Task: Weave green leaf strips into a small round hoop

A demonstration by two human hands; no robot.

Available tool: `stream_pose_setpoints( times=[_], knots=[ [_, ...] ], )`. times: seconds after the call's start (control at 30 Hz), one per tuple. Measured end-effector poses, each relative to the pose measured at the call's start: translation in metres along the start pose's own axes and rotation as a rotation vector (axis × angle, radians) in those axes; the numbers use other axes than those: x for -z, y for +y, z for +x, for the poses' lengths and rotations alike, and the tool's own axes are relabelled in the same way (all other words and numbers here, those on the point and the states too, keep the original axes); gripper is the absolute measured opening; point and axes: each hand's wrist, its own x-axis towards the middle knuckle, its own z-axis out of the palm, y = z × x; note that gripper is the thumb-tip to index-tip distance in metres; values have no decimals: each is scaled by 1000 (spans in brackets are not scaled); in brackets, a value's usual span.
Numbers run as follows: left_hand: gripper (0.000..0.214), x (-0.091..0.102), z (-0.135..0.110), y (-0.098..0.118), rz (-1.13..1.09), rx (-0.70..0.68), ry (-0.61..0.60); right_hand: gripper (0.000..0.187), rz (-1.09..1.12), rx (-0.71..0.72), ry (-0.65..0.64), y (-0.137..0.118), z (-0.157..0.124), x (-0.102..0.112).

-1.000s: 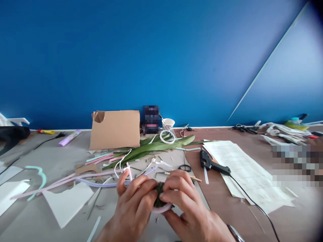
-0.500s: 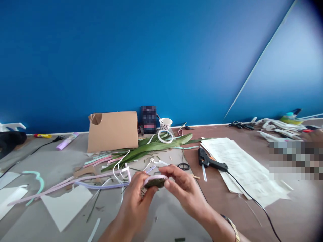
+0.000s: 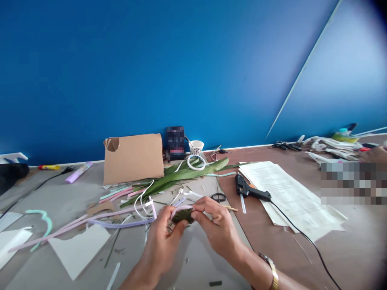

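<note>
Currently both hands grasp one small green disc [image 3: 186, 216] with a pale pink rim, above the grey surface [image 3: 199, 262]; left hand [image 3: 164, 231] grips its left side, thumb across the lower edge; right hand [image 3: 219, 223] pinches the right edge between thumb and fingers. Beyond, long green leaves [image 3: 189, 174] before a cardboard piece [image 3: 133, 160]; to the right, a black glue gun [image 3: 253, 191] by printed sheets [image 3: 281, 181].

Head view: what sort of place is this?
Probably a craft workspace set up against a blue wall. The glue gun, the cardboard with its torn corner, and the long green leaves among scattered strips suggest it.
</note>
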Motion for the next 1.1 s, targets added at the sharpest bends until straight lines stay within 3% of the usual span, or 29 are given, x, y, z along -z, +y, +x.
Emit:
stream_pose_setpoints(
  times=[0.13, 0.27, 0.5, 0.73, 0.9, 1.1],
  knots=[
    [12, 0, 2, 2, -41, 46, -36, 18, 58, -25, -41, 1, 0, -1],
    [11, 2, 3, 2, -48, 71, -29, 30, 191, -139, -36, 4, -2, -2],
    [9, 3, 3, 1, 46, 26, 1, 13, 310, -286, 14, 8, 1, -5],
    [11, 1, 3, 2, 49, 31, -18, 8, 126, -199, 93, 4, 1, -5],
    [19, 0, 5, -5, -101, 112, -22, 27, 241, -198, -26, 3, 1, -2],
    [24, 3, 10, -7, -209, 160, 20, 39, 401, -388, -48, 13, -1, -9]
  ],
)
